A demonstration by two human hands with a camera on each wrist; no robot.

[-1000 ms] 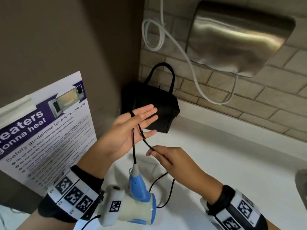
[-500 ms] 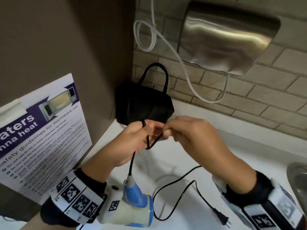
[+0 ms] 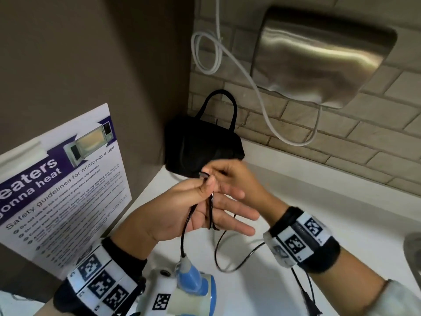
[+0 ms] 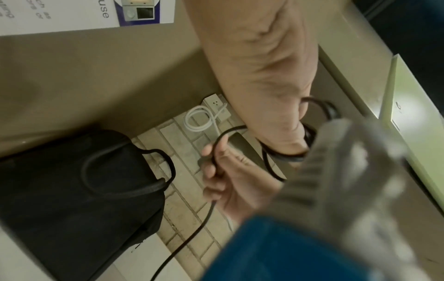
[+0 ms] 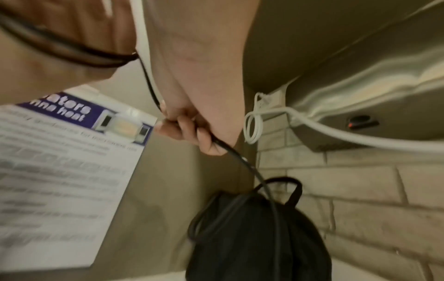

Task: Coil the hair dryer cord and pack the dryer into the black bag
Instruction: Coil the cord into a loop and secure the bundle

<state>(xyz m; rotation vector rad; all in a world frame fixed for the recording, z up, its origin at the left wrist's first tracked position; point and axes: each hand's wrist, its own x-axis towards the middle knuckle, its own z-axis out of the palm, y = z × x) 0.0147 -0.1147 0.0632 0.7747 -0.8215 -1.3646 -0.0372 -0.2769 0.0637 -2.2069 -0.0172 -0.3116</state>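
My left hand (image 3: 182,215) is raised palm up, fingers stretched out, thumb pressing loops of the black cord (image 3: 185,226) against the forefinger. My right hand (image 3: 230,179) pinches the cord just behind the left fingertips, fingers curled round it. The hair dryer (image 3: 193,290) hangs on the cord below my left wrist, over the white surface (image 3: 307,190). The black bag (image 3: 198,144) stands upright in the corner, against the brick wall, just behind my hands.
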